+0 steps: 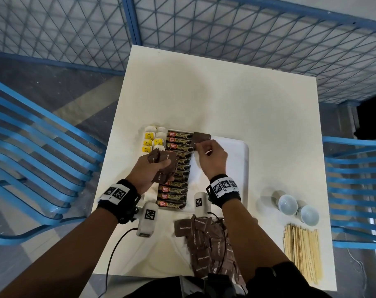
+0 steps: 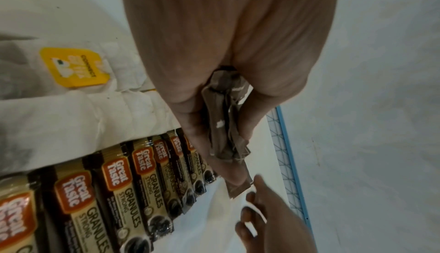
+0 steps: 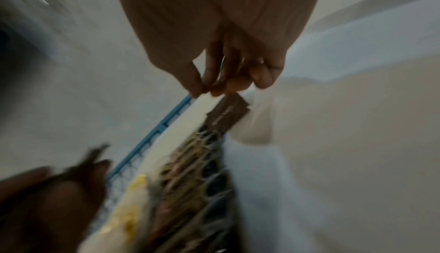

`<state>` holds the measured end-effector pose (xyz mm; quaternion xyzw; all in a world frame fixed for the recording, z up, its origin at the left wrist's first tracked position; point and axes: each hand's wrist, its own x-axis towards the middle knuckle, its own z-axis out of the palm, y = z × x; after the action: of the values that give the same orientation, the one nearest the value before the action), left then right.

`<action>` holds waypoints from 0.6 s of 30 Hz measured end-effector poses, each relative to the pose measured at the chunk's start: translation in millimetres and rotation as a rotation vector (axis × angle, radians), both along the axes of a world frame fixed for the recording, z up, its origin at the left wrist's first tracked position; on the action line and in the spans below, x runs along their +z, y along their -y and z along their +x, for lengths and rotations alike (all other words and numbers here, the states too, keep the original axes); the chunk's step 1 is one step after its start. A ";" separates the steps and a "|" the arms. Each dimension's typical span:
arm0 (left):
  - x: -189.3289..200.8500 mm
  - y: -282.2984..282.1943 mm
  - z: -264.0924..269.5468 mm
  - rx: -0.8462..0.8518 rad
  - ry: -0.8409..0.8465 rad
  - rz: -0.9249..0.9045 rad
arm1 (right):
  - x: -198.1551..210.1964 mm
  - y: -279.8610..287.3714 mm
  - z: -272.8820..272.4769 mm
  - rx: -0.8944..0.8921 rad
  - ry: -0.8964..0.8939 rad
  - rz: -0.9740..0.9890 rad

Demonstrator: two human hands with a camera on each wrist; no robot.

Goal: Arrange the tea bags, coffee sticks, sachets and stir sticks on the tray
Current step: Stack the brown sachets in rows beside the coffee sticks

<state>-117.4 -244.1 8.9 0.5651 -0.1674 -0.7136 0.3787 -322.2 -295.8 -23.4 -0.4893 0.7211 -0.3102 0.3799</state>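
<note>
A white tray (image 1: 236,151) lies on the table. Tea bags with yellow tags (image 1: 151,139) fill its left edge, beside a column of Great Taste coffee sticks (image 1: 178,168) (image 2: 142,172). My left hand (image 1: 159,168) hovers over the sticks and grips a bunch of brown sugar sachets (image 1: 171,158) (image 2: 228,144). My right hand (image 1: 199,147) is at the tray's far end, right of the sticks. Its fingertips pinch the near corner of a single brown sachet (image 1: 202,137) (image 3: 226,114) lying there. The right wrist view is blurred.
A loose pile of brown sugar sachets (image 1: 206,244) sits at the table's near edge. Wooden stir sticks (image 1: 301,250) and two white cups (image 1: 287,204) are at the near right. Blue chairs (image 1: 32,168) flank the table (image 1: 204,93), with a blue mesh fence (image 1: 247,39) behind.
</note>
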 end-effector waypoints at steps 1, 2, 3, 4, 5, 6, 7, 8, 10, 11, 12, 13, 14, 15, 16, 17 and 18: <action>1.6 0.2 -1.0 0.001 0.003 -0.008 | 3.6 -2.0 5.4 0.078 0.034 0.014; 3.4 0.7 -2.2 0.002 0.014 -0.015 | 7.7 -3.8 10.6 0.153 0.070 0.032; 5.3 1.2 -3.3 0.004 0.031 -0.019 | 12.6 -4.5 15.4 0.218 0.103 0.051; 7.6 1.7 -4.5 0.005 0.053 -0.022 | 17.5 -4.4 19.1 0.271 0.122 0.072; 9.5 2.0 -5.4 0.006 0.069 -0.027 | 21.1 -3.7 22.4 0.317 0.130 0.091; 10.5 2.1 -6.3 0.004 0.080 -0.036 | 22.7 -2.7 25.0 0.361 0.132 0.110; 11.2 2.0 -7.3 -0.001 0.089 -0.046 | 23.2 -2.0 26.5 0.397 0.134 0.126; 11.4 1.7 -7.6 -0.005 0.102 -0.052 | 22.9 -1.2 27.4 0.421 0.132 0.134; 10.7 0.6 -8.2 -0.005 0.125 -0.054 | 22.5 -0.2 27.1 0.409 0.122 0.129; 9.9 -0.2 -8.7 -0.004 0.137 -0.054 | 23.2 0.4 26.9 0.379 0.123 0.118; 9.5 -1.3 -9.1 0.002 0.153 -0.055 | 23.7 0.9 26.9 0.340 0.136 0.106; 9.1 -2.0 -10.0 0.019 0.167 -0.059 | 24.1 1.6 26.7 0.302 0.156 0.099; 8.8 -2.9 -10.6 0.047 0.182 -0.065 | 25.1 1.8 26.9 0.279 0.178 0.099; 8.6 -3.2 -11.3 0.075 0.194 -0.070 | 25.8 1.5 27.4 0.270 0.208 0.112; 8.3 -3.3 -11.6 0.099 0.197 -0.071 | 25.6 0.1 27.5 0.270 0.245 0.139; 8.4 -3.3 -11.6 0.112 0.185 -0.067 | 25.1 -2.1 27.4 0.269 0.283 0.172; 8.8 -3.3 -11.3 0.114 0.163 -0.062 | 24.5 -5.0 27.5 0.265 0.313 0.196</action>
<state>-128.7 -240.9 17.7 0.6178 -0.1870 -0.6372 0.4212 -294.8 -290.8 1.1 -0.4864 0.6094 -0.2583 0.5703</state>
